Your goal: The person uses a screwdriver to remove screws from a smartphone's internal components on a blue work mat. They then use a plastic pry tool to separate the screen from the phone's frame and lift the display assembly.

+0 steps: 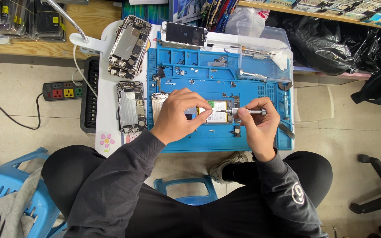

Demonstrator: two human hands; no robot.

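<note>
On the blue silicone repair mat (252, 141), my left hand (179, 115) presses the opened silver phone (217, 111). My right hand (259, 125), clamped on the slim metal screwdriver (243, 112), should keep its tip square in the screw.

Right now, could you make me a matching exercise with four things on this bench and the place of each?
Things:
1. screwdriver
2. power strip
3. clear box
4. blue mat

Places:
A. on the floor, left of the table
B. under the opened phone
C. in the right hand
D. far right corner of the mat

Pairs: 1-C, 2-A, 3-D, 4-B
</note>
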